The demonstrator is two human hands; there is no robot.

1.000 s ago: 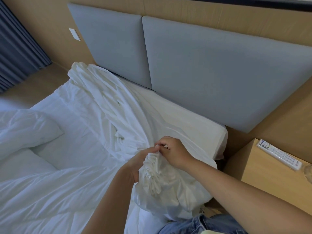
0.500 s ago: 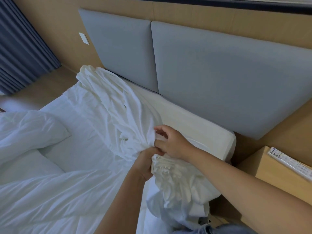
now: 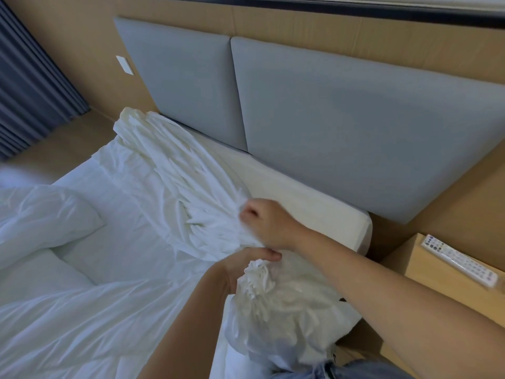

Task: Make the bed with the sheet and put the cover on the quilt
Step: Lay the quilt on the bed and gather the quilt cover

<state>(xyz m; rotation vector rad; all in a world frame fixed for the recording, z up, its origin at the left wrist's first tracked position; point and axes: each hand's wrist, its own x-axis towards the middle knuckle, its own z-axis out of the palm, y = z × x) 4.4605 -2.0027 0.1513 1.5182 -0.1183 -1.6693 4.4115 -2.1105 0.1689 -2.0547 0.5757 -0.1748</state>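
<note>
The left hand [image 3: 247, 265] grips bunched white sheet [image 3: 175, 170]; the right hand [image 3: 266, 224] pinches its gathered edge. Judged mid-gathering; next, the hands likely need to find a corner and spread it over the mattress [image 3: 308, 198].

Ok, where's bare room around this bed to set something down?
The wooden nightstand is bare in front of the white remote control. A strip of uncovered white mattress runs below the grey padded headboard. Elsewhere it is crowded: bunched white sheet under both hands, rumpled white quilt further left.
</note>
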